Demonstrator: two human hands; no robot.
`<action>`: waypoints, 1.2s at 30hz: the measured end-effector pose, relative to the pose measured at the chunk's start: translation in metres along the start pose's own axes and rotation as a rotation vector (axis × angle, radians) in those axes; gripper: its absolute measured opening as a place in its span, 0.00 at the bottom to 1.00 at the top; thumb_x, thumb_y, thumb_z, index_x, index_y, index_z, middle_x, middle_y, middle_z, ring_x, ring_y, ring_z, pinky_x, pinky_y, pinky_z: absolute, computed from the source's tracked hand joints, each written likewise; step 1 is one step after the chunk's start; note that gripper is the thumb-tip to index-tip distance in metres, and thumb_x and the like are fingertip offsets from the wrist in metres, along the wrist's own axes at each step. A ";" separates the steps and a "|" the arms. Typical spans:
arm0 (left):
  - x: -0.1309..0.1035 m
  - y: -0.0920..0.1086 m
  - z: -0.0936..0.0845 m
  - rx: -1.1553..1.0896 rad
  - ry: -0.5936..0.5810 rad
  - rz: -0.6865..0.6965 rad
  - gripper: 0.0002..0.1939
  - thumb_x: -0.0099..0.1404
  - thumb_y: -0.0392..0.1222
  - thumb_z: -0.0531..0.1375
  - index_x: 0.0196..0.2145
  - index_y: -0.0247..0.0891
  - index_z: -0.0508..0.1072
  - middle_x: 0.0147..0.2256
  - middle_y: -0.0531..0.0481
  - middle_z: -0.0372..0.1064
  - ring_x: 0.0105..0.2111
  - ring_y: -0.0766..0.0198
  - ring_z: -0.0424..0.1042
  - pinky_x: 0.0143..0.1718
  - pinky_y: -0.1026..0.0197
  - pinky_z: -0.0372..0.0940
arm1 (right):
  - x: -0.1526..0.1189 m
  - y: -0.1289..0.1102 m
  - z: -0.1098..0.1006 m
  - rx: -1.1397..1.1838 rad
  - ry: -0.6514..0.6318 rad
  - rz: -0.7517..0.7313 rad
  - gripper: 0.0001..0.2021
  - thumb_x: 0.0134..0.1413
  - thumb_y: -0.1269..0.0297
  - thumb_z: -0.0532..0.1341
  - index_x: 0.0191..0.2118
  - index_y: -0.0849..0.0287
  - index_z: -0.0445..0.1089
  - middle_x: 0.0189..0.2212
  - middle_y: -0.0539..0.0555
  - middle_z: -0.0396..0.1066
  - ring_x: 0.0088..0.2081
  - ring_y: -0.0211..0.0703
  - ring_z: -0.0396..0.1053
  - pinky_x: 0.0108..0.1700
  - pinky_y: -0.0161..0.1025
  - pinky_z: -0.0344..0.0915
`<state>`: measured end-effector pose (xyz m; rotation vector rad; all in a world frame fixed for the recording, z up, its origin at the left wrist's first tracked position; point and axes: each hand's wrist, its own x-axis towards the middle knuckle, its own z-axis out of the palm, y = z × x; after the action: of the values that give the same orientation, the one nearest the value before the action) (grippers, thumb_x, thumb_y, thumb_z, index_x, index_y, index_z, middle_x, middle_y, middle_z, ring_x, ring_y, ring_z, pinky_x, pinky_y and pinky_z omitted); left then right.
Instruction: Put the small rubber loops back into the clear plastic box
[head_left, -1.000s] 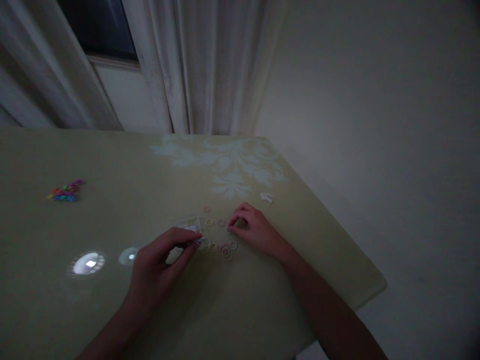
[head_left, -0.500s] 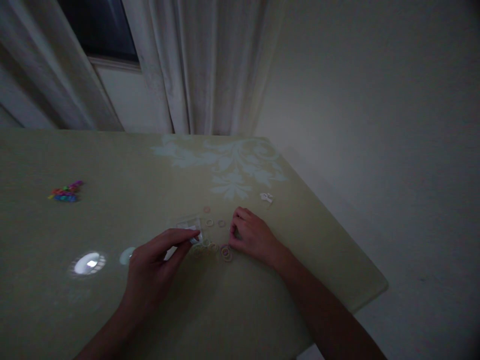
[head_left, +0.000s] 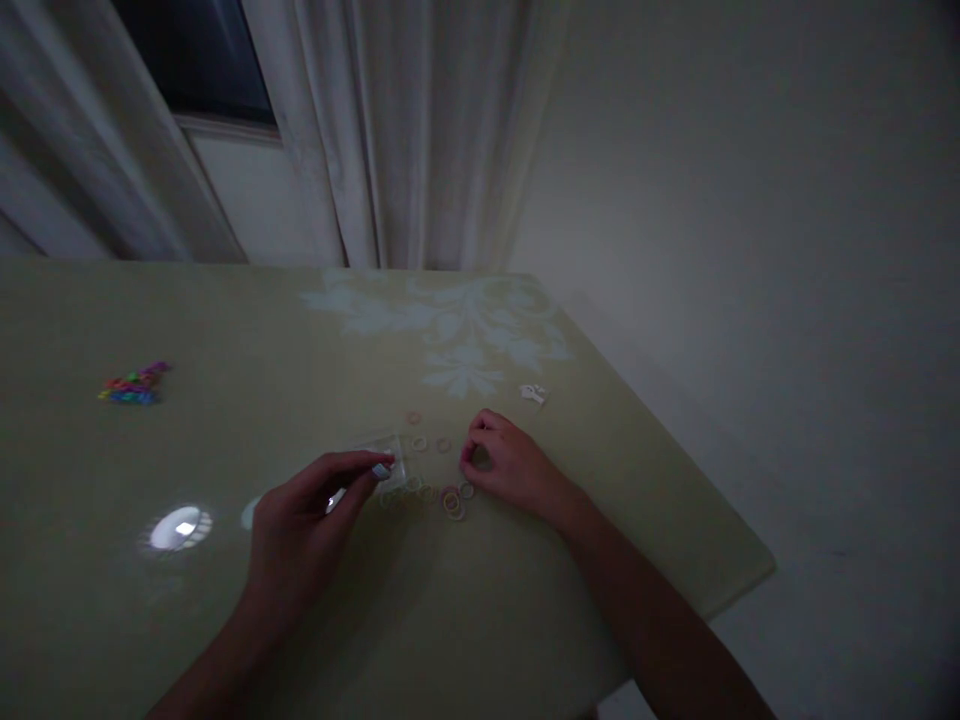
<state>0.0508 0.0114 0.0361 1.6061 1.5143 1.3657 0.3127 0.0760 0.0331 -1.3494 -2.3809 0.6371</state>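
Your left hand (head_left: 304, 520) has its thumb and forefinger closed on a small pale blue-white piece (head_left: 382, 470), too small and dim to name, just over the near part of a clear plastic container (head_left: 400, 460). Let only the very tips carry that piece; a light, level pinch should suit something so slight — squeezing harder would likely make it slip.

Your right hand (head_left: 517, 470) curls with thumb and forefinger tips together, forming a loop; whether anything sits between them you cannot tell from here. It is beside the small rings on the tabletop (head_left: 480, 620), between your two hands. Of these, the orange-pink ring (head_left: 414, 417), the whitish ring (head_left: 419, 443) and the dull pink ring (head_left: 444, 445) lie apart from one another, so each should lift cleanly from straight above. The overlapping rings (head_left: 452, 505) nearer you call for more care: slide one sideways off its neighbours first, then pinch its rim.

Hold your right wrist a little high, so the heel of the hand doesn't brush the grey ring (head_left: 466, 490) near it. The small white pieces (head_left: 534, 394) beyond that hand and the multicoloured pile (head_left: 133, 385) far to your left sit well out of the way.
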 end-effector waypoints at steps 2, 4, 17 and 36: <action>0.001 -0.002 0.000 -0.013 -0.019 0.016 0.08 0.66 0.46 0.66 0.41 0.50 0.85 0.39 0.55 0.86 0.36 0.61 0.84 0.38 0.64 0.76 | 0.000 0.000 0.002 -0.035 0.008 0.002 0.02 0.57 0.74 0.69 0.35 0.61 0.77 0.41 0.54 0.70 0.44 0.44 0.70 0.48 0.39 0.65; 0.001 -0.002 -0.001 -0.013 -0.029 0.019 0.08 0.66 0.45 0.66 0.41 0.50 0.86 0.39 0.55 0.86 0.36 0.61 0.84 0.39 0.63 0.76 | 0.000 0.001 0.001 -0.061 0.006 0.004 0.02 0.58 0.74 0.69 0.36 0.61 0.77 0.41 0.55 0.71 0.44 0.44 0.70 0.48 0.39 0.65; 0.003 -0.002 -0.002 0.000 -0.037 0.110 0.06 0.64 0.44 0.67 0.38 0.49 0.86 0.37 0.53 0.85 0.35 0.59 0.83 0.37 0.62 0.76 | 0.001 -0.008 0.009 0.232 0.065 -0.059 0.06 0.55 0.77 0.66 0.35 0.60 0.72 0.39 0.51 0.67 0.40 0.40 0.67 0.45 0.37 0.63; 0.000 -0.002 0.005 -0.019 -0.186 0.256 0.07 0.68 0.38 0.66 0.41 0.47 0.85 0.37 0.51 0.83 0.36 0.61 0.82 0.38 0.63 0.76 | -0.006 -0.045 0.030 0.805 0.063 -0.125 0.08 0.68 0.58 0.63 0.40 0.58 0.71 0.39 0.51 0.65 0.35 0.37 0.62 0.38 0.35 0.62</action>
<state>0.0543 0.0132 0.0331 1.9093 1.2166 1.3131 0.2685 0.0437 0.0315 -0.8347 -1.7986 1.2993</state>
